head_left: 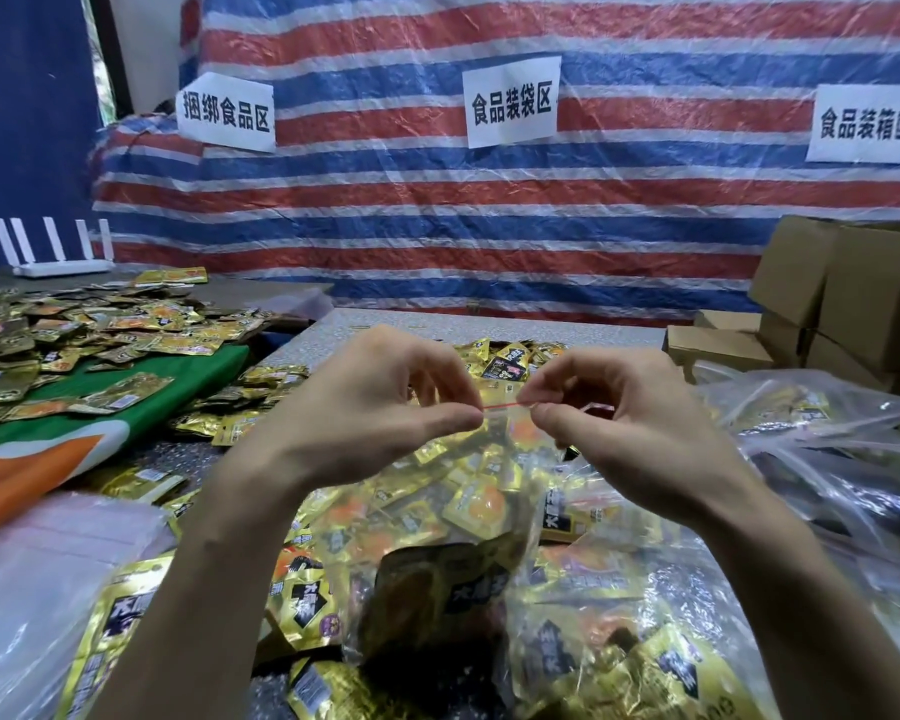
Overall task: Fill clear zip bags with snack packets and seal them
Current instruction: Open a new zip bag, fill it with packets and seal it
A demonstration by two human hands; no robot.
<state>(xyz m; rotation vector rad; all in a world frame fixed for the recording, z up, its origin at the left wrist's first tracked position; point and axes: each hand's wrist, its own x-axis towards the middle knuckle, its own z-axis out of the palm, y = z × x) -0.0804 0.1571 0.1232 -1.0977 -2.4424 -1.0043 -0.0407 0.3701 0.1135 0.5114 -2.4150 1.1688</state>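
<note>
Pinching w/ both hands: your left hand (380,392) and right hand (630,413) each nip the red zip strip (507,405) btwn thumb and forefinger. The tips sit close together and the other fingers curl loose above. You hold the clear bag (468,543) up by its mouth, so the snack packets (471,504) sag low and stay off the seal; prob. why the strip runs taut and level. The bag hangs just in front of you, over loose packets on the table (411,317). Looks like the sealing step. Can't tell if the strip is closed end to end, as your hands hide its ends.

Filled bags (801,418) lie to your right near cardboard boxes (853,304), prob. staged for boxing. Empty bags (48,563) lie flat by your left arm, handy for the next fill. More packets spread over a green-orange cloth (141,402).

Writing, on the striped tarp (489,226):
- Left sign (227,111) reads 捆绑食品区.
- Middle sign (512,102) reads 食品装袋区.
- Right sign (866,124) reads 食品装箱区.

Packets carry bold white chars on a black diamond. The first looks like 大; the rest is too crumpled to read, so no brand is legible.
</note>
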